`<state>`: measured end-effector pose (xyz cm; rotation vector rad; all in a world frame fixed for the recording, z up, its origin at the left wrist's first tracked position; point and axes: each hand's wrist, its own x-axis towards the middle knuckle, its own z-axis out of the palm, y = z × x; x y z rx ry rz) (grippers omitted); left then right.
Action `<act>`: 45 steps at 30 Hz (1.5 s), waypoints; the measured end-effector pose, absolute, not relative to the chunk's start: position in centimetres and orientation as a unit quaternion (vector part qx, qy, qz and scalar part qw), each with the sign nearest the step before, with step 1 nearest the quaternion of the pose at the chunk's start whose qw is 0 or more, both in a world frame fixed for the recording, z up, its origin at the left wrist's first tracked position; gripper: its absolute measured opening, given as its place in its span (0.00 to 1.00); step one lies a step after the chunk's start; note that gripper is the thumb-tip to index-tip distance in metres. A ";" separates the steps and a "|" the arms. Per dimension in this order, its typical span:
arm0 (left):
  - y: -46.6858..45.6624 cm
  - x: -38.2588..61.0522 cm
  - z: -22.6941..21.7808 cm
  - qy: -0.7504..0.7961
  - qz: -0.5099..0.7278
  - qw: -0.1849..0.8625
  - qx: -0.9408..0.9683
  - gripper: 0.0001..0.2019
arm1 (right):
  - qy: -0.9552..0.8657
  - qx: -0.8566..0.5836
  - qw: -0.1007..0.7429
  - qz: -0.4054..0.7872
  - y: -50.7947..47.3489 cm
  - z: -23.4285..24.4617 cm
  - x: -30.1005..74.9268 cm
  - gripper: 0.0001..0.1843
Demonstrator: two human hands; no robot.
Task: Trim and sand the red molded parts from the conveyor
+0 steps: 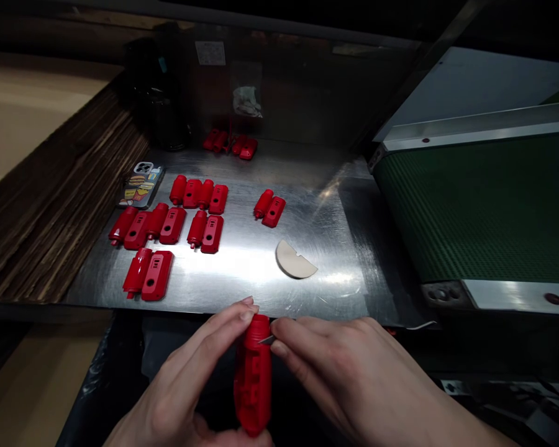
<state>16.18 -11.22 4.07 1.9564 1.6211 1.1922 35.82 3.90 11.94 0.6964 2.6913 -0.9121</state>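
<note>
Just in front of the table's near edge, my left hand (179,379) grips a red plastic housing (256,385) between thumb and fingers. The housing stands nearly upright, its ribbed round neck at the top and a hollow, partitioned side showing. A small thin metal blade (267,340) is pinched in my right hand (349,366), its tip against the housing just below the neck. Most of the blade is hidden by my fingers. On the table beyond lies a beige half-round piece (295,261) with a small notch in its straight edge.
Several red plastic parts (156,276) lie in groups on the metal table (242,279), with a pair (274,211) apart at centre. A patterned phone (142,186) and dark bottle (161,99) are left. Stacked cardboard (60,180) borders the left; a green conveyor belt (494,205) runs right.
</note>
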 end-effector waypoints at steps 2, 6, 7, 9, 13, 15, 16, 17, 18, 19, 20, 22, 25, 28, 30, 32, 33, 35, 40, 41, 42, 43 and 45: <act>-11.3 16.2 3.9 0.574 0.417 0.185 0.680 0.48 | 0.915 0.238 0.113 -0.307 4.0 11.8 35.8 0.12; -11.5 16.3 3.9 0.578 0.424 0.206 0.667 0.48 | 0.917 0.238 0.109 -0.301 4.2 11.7 36.0 0.12; -11.5 16.3 3.9 0.577 0.426 0.207 0.665 0.48 | 0.918 0.237 0.106 -0.301 4.2 11.7 36.0 0.12; -11.6 16.3 4.0 0.578 0.424 0.212 0.664 0.49 | 0.922 0.233 0.099 -0.294 4.3 11.8 36.0 0.13; -11.5 16.2 4.0 0.575 0.424 0.217 0.665 0.49 | 0.937 0.222 0.082 -0.258 4.1 11.6 36.0 0.13; -11.4 16.3 4.0 0.575 0.421 0.219 0.667 0.49 | 0.940 0.220 0.072 -0.251 4.1 11.4 36.1 0.14; -11.3 16.3 4.1 0.576 0.420 0.218 0.666 0.49 | 0.940 0.221 0.070 -0.251 4.1 11.3 36.2 0.14; -11.3 16.3 4.1 0.576 0.420 0.217 0.667 0.50 | 0.939 0.221 0.069 -0.255 4.1 11.2 36.3 0.15; -11.2 16.3 4.1 0.574 0.421 0.216 0.668 0.50 | 0.937 0.223 0.070 -0.260 4.2 11.2 36.3 0.14; -11.1 16.3 4.1 0.573 0.423 0.214 0.669 0.50 | 0.934 0.226 0.071 -0.266 4.3 11.2 36.4 0.15; -11.0 16.3 4.1 0.573 0.423 0.212 0.670 0.50 | 0.932 0.229 0.072 -0.271 4.4 11.2 36.5 0.15; -10.9 16.2 4.2 0.574 0.413 0.210 0.675 0.50 | 0.929 0.236 0.073 -0.274 4.5 11.3 36.5 0.15; -11.0 16.2 4.3 0.579 0.391 0.202 0.686 0.48 | 0.925 0.244 0.076 -0.282 4.7 11.6 36.4 0.16; -11.2 16.2 4.4 0.583 0.384 0.194 0.690 0.47 | 0.916 0.248 0.090 -0.302 4.8 11.7 36.1 0.16; -11.3 16.3 4.4 0.585 0.387 0.192 0.687 0.47 | 0.913 0.250 0.093 -0.307 4.8 11.6 35.8 0.17; -11.2 16.3 4.3 0.585 0.393 0.194 0.683 0.47 | 0.912 0.253 0.089 -0.311 4.7 11.6 35.8 0.18; -11.2 16.3 4.3 0.584 0.397 0.195 0.681 0.48 | 0.911 0.251 0.082 -0.316 4.7 11.5 35.8 0.18; -11.1 16.4 4.2 0.582 0.406 0.201 0.675 0.49 | 0.907 0.244 0.060 -0.337 4.7 11.4 36.1 0.18; -10.9 16.4 4.0 0.587 0.420 0.223 0.655 0.46 | 0.876 0.263 -0.034 -0.403 5.2 11.3 37.0 0.17; -10.9 16.4 4.1 0.588 0.424 0.228 0.651 0.46 | 0.869 0.278 -0.049 -0.407 5.3 11.3 37.1 0.17; -11.0 16.4 4.1 0.589 0.427 0.232 0.646 0.45 | 0.863 0.293 -0.059 -0.406 5.4 11.4 37.1 0.16; -11.1 16.4 4.1 0.589 0.430 0.239 0.641 0.46 | 0.860 0.307 -0.066 -0.403 5.6 11.3 37.2 0.15; -11.2 16.5 4.2 0.588 0.439 0.252 0.631 0.47 | 0.861 0.330 -0.070 -0.381 6.2 11.1 37.3 0.13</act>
